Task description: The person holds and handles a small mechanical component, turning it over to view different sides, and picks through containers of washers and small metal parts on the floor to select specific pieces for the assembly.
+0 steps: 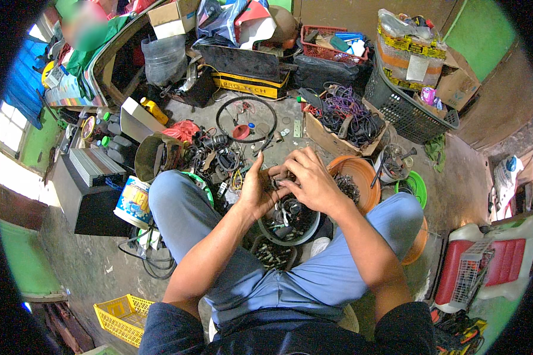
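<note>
Carton (324,138) of tangled cables (346,115), far right. Orange basin (370,184) right, nearer than carton. Grey tub (291,242), dark odds and ends inside, near, between the knees. Both hands meet above tub's far side: left hand (258,192) with thumb upright and apart, other fingers partly hidden, grip cannot be told; right hand's (309,180) thumb and fingertips pinched on small dark piece (284,183) at left palm.
</note>
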